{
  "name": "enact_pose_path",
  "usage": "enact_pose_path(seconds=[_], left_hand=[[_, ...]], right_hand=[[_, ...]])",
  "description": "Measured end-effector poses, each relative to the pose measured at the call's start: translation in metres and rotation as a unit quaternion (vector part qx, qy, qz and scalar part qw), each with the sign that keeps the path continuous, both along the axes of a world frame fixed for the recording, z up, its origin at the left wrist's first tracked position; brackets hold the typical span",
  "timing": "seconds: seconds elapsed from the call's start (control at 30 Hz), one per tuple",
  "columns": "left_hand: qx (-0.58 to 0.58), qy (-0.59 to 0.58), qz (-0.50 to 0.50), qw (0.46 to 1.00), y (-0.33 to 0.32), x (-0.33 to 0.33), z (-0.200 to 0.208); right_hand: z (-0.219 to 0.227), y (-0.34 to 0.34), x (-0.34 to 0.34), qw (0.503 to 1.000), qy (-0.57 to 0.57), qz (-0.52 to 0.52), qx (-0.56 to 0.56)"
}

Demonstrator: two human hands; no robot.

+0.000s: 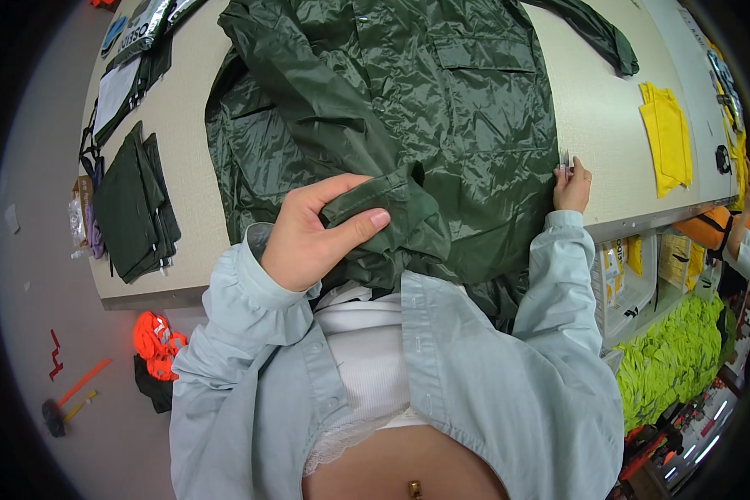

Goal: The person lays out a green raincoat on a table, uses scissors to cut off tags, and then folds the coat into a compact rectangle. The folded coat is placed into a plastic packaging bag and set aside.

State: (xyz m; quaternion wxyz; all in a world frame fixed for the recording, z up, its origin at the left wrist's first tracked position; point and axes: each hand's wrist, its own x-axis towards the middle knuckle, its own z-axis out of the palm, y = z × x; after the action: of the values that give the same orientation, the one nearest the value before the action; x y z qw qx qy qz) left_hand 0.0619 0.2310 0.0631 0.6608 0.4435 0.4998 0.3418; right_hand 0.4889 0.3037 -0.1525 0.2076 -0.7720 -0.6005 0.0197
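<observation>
A shiny dark green rain jacket (pixel 483 108) lies spread on the table, its front up, with flap pockets and creases all over. My left hand (pixel 312 229) pinches the cuff end of its sleeve (pixel 392 204) between thumb and fingers, lifted near my body. The sleeve runs down across the jacket's front. At the jacket's right edge, my right hand (pixel 572 187) rests on the table with its fingers closed round small thread snips (pixel 566 160). Only the pointed metal tips of the snips show. The jacket's lower hem hangs over the table edge against me.
Folded dark green garments (pixel 133 204) lie at the left table edge, near packaged items (pixel 146 29). Folded yellow pieces (pixel 665 137) lie at the right. Below are a white bin (pixel 629 292), a lime-green heap (pixel 671 358) and orange clothing (pixel 154 337) on the floor. Another person's arm (pixel 742 233) shows far right.
</observation>
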Motion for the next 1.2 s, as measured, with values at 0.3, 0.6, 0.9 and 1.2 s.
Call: enact_pose_path(seconds=[0.3,0.6,0.9,1.2], left_hand=[[0.081,-0.029,-0.011,0.996,0.001,-0.001,-0.003],[-0.020,-0.038,0.025,0.999,0.002,0.006,-0.001],[-0.081,-0.127,0.027,0.988,-0.003,0.007,0.013],[-0.064,-0.126,0.012,0.990,-0.004,0.006,0.006]], right_hand=[[-0.014,0.013,0.029,0.937,0.329,-0.090,0.076],[0.188,-0.010,-0.149,0.839,0.413,0.353,0.026],[0.220,-0.016,-0.194,0.807,0.219,0.545,0.064],[0.216,-0.019,-0.201,0.797,0.190,0.568,0.077]])
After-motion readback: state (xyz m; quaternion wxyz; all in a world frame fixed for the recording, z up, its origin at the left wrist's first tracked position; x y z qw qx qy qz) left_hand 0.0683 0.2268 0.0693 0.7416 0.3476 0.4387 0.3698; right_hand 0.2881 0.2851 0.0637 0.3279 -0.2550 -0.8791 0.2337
